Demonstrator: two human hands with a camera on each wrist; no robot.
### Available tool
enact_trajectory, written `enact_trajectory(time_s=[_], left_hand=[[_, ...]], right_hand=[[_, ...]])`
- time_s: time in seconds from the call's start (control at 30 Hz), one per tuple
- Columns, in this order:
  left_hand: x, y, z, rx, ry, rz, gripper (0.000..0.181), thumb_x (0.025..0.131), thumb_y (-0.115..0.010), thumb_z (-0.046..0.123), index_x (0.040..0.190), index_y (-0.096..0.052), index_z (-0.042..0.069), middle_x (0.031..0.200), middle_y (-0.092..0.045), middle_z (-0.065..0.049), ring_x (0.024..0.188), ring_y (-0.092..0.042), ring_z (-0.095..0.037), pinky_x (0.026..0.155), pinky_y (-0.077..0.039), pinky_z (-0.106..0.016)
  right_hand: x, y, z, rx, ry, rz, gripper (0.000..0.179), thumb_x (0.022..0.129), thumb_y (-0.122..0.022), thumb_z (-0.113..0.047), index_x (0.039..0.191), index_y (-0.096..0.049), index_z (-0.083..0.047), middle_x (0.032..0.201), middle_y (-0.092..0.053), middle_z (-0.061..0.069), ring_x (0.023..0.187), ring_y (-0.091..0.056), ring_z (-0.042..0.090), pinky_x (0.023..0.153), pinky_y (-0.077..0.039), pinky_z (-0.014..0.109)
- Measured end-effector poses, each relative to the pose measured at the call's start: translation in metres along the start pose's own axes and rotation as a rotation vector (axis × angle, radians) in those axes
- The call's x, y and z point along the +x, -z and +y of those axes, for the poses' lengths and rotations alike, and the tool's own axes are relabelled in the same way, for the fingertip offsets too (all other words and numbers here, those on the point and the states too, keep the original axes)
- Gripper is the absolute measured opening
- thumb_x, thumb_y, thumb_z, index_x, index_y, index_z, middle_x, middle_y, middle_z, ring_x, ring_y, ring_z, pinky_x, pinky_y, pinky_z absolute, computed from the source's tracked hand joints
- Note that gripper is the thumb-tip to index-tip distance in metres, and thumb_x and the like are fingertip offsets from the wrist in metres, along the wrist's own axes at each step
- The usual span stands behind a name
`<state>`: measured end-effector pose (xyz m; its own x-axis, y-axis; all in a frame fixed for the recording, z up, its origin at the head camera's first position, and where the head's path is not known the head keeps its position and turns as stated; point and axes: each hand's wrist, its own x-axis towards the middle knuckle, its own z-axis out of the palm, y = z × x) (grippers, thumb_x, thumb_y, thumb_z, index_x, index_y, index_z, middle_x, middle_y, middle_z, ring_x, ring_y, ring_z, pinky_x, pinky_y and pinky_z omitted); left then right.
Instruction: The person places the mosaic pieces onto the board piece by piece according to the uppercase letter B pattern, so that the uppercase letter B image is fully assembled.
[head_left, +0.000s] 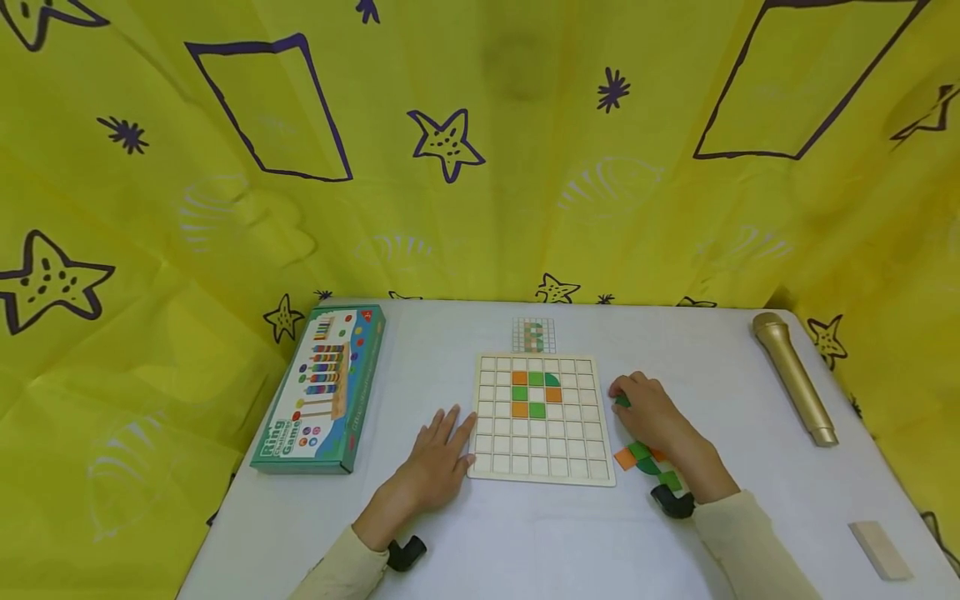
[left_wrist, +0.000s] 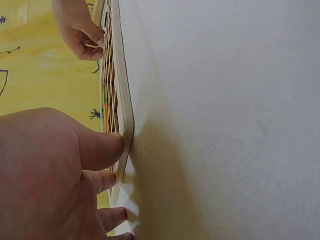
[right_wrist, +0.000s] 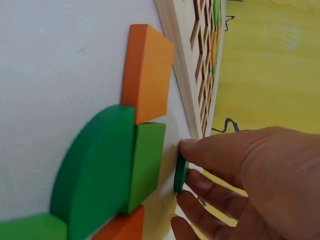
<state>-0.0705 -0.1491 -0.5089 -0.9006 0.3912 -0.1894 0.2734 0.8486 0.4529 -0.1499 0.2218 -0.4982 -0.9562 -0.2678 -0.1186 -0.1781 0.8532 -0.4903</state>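
A square wooden grid board [head_left: 551,444] lies mid-table, with orange and green tiles [head_left: 537,410] set in its upper cells. Spread fingers of my left hand [head_left: 431,471] rest at the board's lower left edge; in the left wrist view the thumb [left_wrist: 102,150] touches the rim. To the right of the board, my right hand [head_left: 651,412] pinches a dark green tile [right_wrist: 180,172] between thumb and fingers, low over the table. Just below that hand sit loose tiles: an orange one [right_wrist: 150,75], a dark green quarter-circle [right_wrist: 97,170], and light green ones [right_wrist: 148,162].
A small pattern card [head_left: 547,337] touches the board's far edge. A boxed ring game [head_left: 318,392] stands at left. On the right are a gold microphone [head_left: 795,379] and a pale wooden block [head_left: 881,551]. A yellow patterned curtain [head_left: 510,225] hangs behind the table.
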Motion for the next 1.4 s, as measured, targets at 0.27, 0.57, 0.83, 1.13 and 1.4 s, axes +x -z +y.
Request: enact_trajectory(time_s=[0.27, 0.57, 0.83, 1.13, 1.4], left_hand=[[-0.001, 0.0, 0.001, -0.01, 0.007, -0.012, 0.063, 0.112, -0.05, 0.028, 0.168, -0.027, 0.009, 0.173, -0.019, -0.025, 0.161, -0.012, -0.048, 0.124, -0.019, -0.07], [-0.002, 0.001, 0.003, -0.011, 0.013, -0.008, 0.062, 0.112, -0.05, 0.027, 0.167, -0.029, 0.008, 0.173, -0.021, -0.026, 0.16, -0.013, -0.049, 0.124, -0.019, -0.07], [-0.004, 0.001, 0.003, -0.019, -0.01, 0.002, 0.061, 0.113, -0.049, 0.026, 0.167, -0.029, 0.007, 0.172, -0.02, -0.028, 0.159, -0.014, -0.052, 0.122, -0.02, -0.072], [-0.003, 0.0, 0.002, -0.001, -0.014, 0.011, 0.061, 0.113, -0.049, 0.026, 0.167, -0.029, 0.007, 0.172, -0.02, -0.028, 0.159, -0.015, -0.052, 0.122, -0.021, -0.072], [-0.003, 0.001, 0.002, -0.014, -0.011, 0.007, 0.061, 0.113, -0.049, 0.026, 0.167, -0.028, 0.008, 0.172, -0.02, -0.027, 0.159, -0.014, -0.051, 0.123, -0.02, -0.071]], right_hand=[[-0.004, 0.004, -0.001, -0.003, -0.063, -0.011, 0.034, 0.098, -0.07, -0.012, 0.127, -0.061, 0.002, 0.128, -0.055, 0.028, 0.114, -0.052, 0.045, 0.097, -0.047, 0.063], [-0.006, 0.002, 0.004, 0.019, -0.054, -0.002, 0.028, 0.099, -0.071, -0.011, 0.121, -0.061, 0.002, 0.117, -0.057, 0.025, 0.104, -0.054, 0.04, 0.089, -0.049, 0.057], [-0.007, 0.001, 0.002, 0.054, -0.024, 0.0, 0.027, 0.1, -0.069, -0.009, 0.122, -0.063, 0.005, 0.116, -0.057, 0.026, 0.103, -0.057, 0.037, 0.091, -0.052, 0.055], [-0.005, -0.005, -0.027, 0.171, -0.001, 0.003, 0.029, 0.098, -0.068, -0.012, 0.124, -0.066, 0.002, 0.122, -0.058, 0.022, 0.103, -0.056, 0.031, 0.093, -0.052, 0.049], [0.001, -0.029, -0.055, 0.212, 0.094, -0.004, 0.024, 0.097, -0.069, -0.006, 0.12, -0.064, -0.002, 0.116, -0.057, 0.015, 0.108, -0.062, 0.03, 0.096, -0.054, 0.048]])
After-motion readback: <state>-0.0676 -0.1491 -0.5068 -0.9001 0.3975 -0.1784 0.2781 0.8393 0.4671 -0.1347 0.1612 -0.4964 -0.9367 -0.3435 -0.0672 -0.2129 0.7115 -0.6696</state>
